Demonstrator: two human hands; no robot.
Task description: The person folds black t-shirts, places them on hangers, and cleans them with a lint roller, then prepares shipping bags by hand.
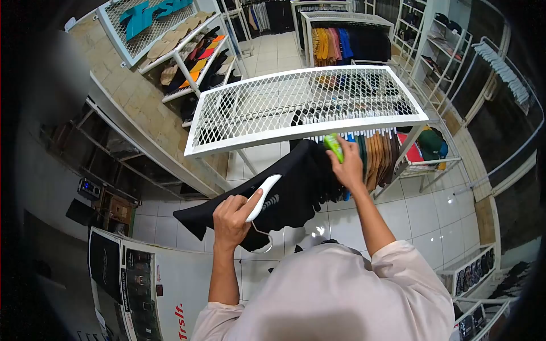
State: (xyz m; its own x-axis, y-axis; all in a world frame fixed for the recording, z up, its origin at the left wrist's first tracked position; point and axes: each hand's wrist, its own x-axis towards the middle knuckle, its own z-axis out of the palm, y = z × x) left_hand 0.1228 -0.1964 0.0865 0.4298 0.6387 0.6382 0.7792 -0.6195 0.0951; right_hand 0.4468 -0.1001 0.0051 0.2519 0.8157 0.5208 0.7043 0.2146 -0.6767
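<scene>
My left hand (233, 219) is closed around a white plastic hanger (264, 196) with a metal hook hanging below it. Behind the hanger, a black garment (284, 187) with a small grey print spreads from the lower left up to the rack. In my right hand (348, 165) is a bright green object (333, 146), held near the front edge of the white mesh-topped rack (307, 134). Black, brown, tan and green clothes (375, 159) hang in a row under that rack, just right of and behind my right hand.
A shelf of caps (199, 62) stands at the upper left beside a tiled counter (131, 91). Another rack of coloured clothes (335, 45) is farther back. More caps (432, 145) lie on a low white stand at the right. A white cabinet (193, 273) is at the lower left.
</scene>
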